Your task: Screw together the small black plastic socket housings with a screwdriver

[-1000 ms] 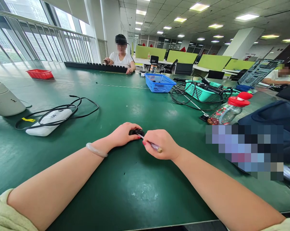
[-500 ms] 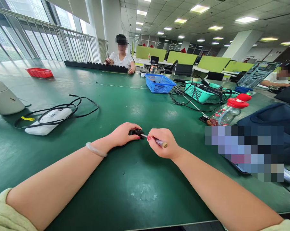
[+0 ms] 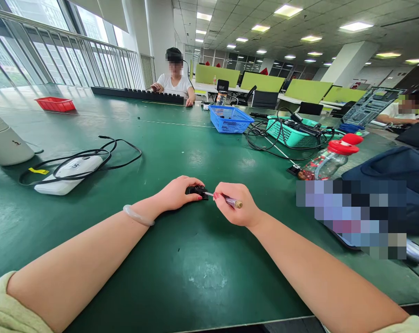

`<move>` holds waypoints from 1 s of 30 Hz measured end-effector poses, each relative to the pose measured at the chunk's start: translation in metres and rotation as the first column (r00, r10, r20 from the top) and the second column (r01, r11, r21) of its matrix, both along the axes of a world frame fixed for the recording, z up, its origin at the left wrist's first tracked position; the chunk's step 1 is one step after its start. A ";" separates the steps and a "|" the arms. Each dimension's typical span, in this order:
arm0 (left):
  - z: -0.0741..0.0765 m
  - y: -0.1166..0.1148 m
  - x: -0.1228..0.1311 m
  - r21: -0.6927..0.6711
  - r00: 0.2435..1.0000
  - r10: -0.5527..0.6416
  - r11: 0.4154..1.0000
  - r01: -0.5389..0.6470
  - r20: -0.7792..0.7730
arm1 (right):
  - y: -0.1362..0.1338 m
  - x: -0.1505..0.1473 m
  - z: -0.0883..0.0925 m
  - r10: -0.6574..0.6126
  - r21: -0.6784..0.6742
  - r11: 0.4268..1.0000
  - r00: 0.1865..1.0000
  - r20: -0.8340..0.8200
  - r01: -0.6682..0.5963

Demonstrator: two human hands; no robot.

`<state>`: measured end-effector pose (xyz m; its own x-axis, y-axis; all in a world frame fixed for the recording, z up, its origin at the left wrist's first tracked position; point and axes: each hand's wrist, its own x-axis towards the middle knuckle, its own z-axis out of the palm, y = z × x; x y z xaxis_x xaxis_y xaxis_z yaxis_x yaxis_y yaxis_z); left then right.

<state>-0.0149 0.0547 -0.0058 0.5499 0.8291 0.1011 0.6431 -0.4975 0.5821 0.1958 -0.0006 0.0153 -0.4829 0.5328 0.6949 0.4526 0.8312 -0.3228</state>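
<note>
My left hand [image 3: 178, 193] grips a small black part [image 3: 196, 190] between thumb and fingers, low over the green tabletop. Its exact kind is too small to make out, though several little bumps show on top. In my right hand [image 3: 236, 203] is a screwdriver [image 3: 234, 202] with a patterned handle, held like a pen. The thin metal shaft points left, and its tip meets the right end of the black part. A tiny dark bit lies on the green table [image 3: 143, 277] nearer to me.
At left lie a white power bank [image 3: 66, 178] with a looped black cable and a pale container [image 3: 6, 141]. Farther off are a red tray [image 3: 55, 104], a blue basket [image 3: 231, 120] and a teal basket [image 3: 285, 134] of cables. A bottle [image 3: 325, 162] and dark bag stand right. A person sits opposite.
Both hands stay almost where they were. The right hand has shifted very slightly, with the screwdriver tip still at the black part. The view has moved a little.
</note>
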 end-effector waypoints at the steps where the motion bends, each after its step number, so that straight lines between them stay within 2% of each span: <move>1: 0.000 0.000 0.000 -0.001 1.000 -0.002 1.000 0.002 -0.002 | 0.000 0.000 0.001 -0.001 0.008 1.000 1.000 0.007 0.001; 5: 0.001 -0.001 0.000 0.004 1.000 -0.015 1.000 0.015 -0.009 | -0.001 -0.005 0.000 0.018 0.189 0.981 0.991 0.132 -0.043; 8: 0.002 -0.001 0.000 0.011 1.000 -0.011 1.000 0.011 -0.009 | -0.002 -0.011 -0.005 0.003 0.376 0.922 0.972 0.234 -0.093; 10: 0.001 -0.001 0.000 0.010 1.000 -0.008 1.000 0.009 -0.014 | -0.003 -0.016 -0.009 -0.006 0.441 0.890 0.964 0.267 -0.117; 12: 0.001 -0.001 0.000 0.009 1.000 -0.005 1.000 0.005 -0.019 | -0.003 -0.021 -0.012 -0.052 0.487 0.869 0.966 0.254 -0.082; 16: 0.001 0.000 0.001 0.014 1.000 0.007 1.000 -0.007 -0.024 | -0.002 -0.025 -0.016 -0.099 0.529 0.848 0.979 0.179 -0.011; 20: 0.002 0.000 0.001 0.009 0.999 0.012 1.000 -0.012 -0.034 | 0.002 -0.020 -0.014 -0.152 0.519 0.854 0.973 0.174 0.041; 25: 0.004 0.000 0.000 0.022 1.000 -0.004 1.000 0.005 -0.027 | 0.005 -0.011 -0.009 -0.077 0.524 0.849 0.967 0.245 -0.065; 30: 0.007 -0.001 0.001 0.020 0.999 0.000 1.000 0.001 -0.040 | 0.007 -0.011 -0.008 -0.030 0.547 0.829 0.967 0.253 -0.118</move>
<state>-0.0135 0.0535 0.0012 0.5546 0.8267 0.0950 0.6654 -0.5091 0.5459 0.1850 0.0062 0.0072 -0.6870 0.0675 0.7235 0.4128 0.8557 0.3122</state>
